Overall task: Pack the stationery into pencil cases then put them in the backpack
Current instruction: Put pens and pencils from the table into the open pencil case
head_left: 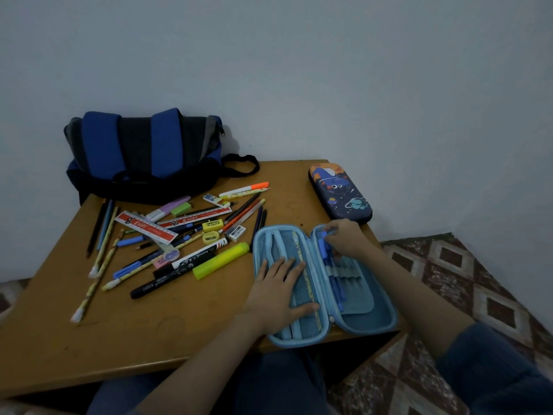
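**Blue pen being seated in the loop row; most stock unpacked**

Observed: the open pencil case lies flat at the near right edge of the table, both halves facing up. The left hand rests palm-down on the left half with fingers straight. It holds nothing and presses the case down beside a patterned pencil lying on the mesh. The right hand is at the far end of the right half. Its grip is narrow, pinched on the top of a blue pen whose barrel runs under the elastic loops (how far the tip has passed the last loop cannot be told).

Assessment: the step in hand is seating this pen. It is best pushed straight along its own length, parallel to the spine, so the loops do not bunch. The flat left hand should pin the case, which appears to overhang the near edge.

Outstanding: the loose stationery lies heaped mid-table, with a yellow highlighter nearest the case. The closed pencil case sits at the far right corner. The backpack sits far left against the wall. The task is judged to be at an early stage.
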The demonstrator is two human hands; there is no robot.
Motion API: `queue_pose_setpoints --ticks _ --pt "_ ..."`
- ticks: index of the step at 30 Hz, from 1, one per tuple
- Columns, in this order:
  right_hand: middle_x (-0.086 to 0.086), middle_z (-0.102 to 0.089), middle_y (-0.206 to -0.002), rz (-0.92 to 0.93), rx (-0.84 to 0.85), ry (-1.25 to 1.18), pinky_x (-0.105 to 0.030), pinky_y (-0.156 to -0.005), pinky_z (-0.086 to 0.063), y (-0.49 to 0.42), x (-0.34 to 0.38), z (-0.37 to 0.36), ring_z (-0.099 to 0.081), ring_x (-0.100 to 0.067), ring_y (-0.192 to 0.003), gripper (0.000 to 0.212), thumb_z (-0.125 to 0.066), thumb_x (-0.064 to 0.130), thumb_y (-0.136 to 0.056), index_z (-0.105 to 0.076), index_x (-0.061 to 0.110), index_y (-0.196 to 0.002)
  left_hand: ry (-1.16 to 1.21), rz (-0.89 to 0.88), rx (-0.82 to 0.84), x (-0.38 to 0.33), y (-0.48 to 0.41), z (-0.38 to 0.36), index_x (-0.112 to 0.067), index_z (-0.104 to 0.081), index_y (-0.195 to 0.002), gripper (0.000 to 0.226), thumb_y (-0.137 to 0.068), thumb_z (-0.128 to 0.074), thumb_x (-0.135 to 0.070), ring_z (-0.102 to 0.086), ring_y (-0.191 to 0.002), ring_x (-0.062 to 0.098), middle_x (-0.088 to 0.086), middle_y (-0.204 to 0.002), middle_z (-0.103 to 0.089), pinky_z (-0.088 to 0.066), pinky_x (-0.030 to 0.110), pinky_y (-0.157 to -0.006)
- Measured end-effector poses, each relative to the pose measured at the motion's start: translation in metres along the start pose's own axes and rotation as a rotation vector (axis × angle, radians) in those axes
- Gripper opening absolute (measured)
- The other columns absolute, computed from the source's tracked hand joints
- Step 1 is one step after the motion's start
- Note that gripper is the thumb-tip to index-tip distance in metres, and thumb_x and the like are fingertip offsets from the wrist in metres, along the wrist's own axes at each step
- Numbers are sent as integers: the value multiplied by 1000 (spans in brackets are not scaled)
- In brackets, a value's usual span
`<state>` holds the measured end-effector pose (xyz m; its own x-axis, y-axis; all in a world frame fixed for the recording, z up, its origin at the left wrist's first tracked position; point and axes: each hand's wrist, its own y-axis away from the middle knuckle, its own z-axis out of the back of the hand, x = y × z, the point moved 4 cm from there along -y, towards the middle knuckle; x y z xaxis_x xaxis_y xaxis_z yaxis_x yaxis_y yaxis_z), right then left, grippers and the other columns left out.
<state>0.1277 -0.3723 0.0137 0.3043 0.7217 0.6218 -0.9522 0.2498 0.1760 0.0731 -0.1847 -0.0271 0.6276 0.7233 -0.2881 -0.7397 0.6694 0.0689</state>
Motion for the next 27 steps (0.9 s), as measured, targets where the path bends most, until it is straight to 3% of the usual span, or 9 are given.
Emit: queue_pose_setpoints --ticks 2,4,6,9,13,16,19,23,27 --pt "-5 -51 -63 9 -8 17 -34 -56 -50 3 -1 -2 -49 -26 -55 18 -50 0 -88 -60 0 -103 6 -1 -5 0 0 1 -28 -2 -149 84 -84 -30 -72 5 -145 14 -5 -158 -3 12 39 -116" --pt "-11 -52 -62 7 -5 17 -41 -60 -52 6 -1 -2 -47 -27 -57 11 -51 0 -88 -59 7 -92 4 3 -5 0 0 1 -28 -2 -149 83 -84 -30 -72 5 -145 14 -5 -158 -3 11 39 -116" --pt "-13 -54 -64 -5 -1 11 -37 -55 -51 8 -1 -2 -47 -26 -54 13 -51 1 -88 -56 13 -87 4 -1 -8 0 1 2 -27 -3 -149 83 -84 -31 -71 4 -145 14 -5 -158 -3 10 38 -117" --pt "-10 -56 -69 20 -29 68 -26 -50 -41 11 -1 -2 -47 -16 -54 15 -53 2 -87 -61 5 -100 116 -26 -59 -1 6 10 -25 -14 -148 77 -87 -37 -65 -4 -144 14 -6 -156 -10 4 33 -117" --pt "-14 -67 -103 132 -195 66 -32 -79 -49 20 9 4 -61 -26 -92 21 -55 5 -87 -67 1 -104 205 34 -305 27 29 38 -24 -44 -135 47 -93 -45 -46 -27 -134 10 -6 -146 -35 -20 23 -110" --pt "-13 -69 -101 224 -257 -3 -32 -77 -49 28 33 -3 -62 -28 -92 18 -58 10 -88 -69 1 -100 143 226 -533 68 52 59 -18 -63 -113 26 -94 -49 -30 -48 -114 13 -2 -118 -59 -36 25 -94" --pt "-13 -69 -104 298 -207 32 -31 -82 -48 28 52 -20 -62 -28 -97 20 -60 12 -87 -69 3 -103 112 391 -631 102 70 77 -8 -68 -101 21 -92 -55 -22 -55 -100 22 7 -100 -64 -42 29 -81" --pt "-8 -57 -127 314 -86 341 -36 -99 -39 21 61 -49 -49 -28 -118 36 -58 26 -88 -59 15 -123 137 625 -746 155 117 101 -5 -68 -100 19 -88 -60 -18 -54 -100 26 12 -103 -63 -41 31 -73" --pt "-7 -50 -133 291 -40 482 -36 -101 -37 27 60 -58 -40 -27 -125 40 -54 30 -92 -53 18 -130 167 948 -678 205 164 102 -4 -61 -108 26 -89 -57 -21 -52 -102 30 16 -111 -58 -43 36 -79"
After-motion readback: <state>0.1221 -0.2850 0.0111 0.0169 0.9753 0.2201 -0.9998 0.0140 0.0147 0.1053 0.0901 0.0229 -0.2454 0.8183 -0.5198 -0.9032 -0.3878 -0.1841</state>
